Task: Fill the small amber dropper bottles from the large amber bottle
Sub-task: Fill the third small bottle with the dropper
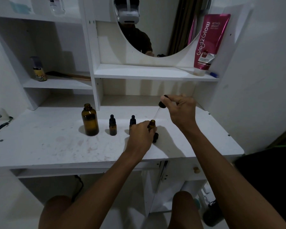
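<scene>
Now we see the left hand wrapped around an uncapped small amber bottle on the white desk, while the right hand pinches a black dropper cap, its glass pipette angled toward the bottle's mouth. Left stand two capped dropper bottles and the large amber bottle, open.

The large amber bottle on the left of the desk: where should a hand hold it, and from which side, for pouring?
Grip the large amber bottle around its wide round body, below the shoulder, coming from its left side. It stands upright and uncapped, the neck is narrow, and a small dropper bottle stands close on its right.
</scene>
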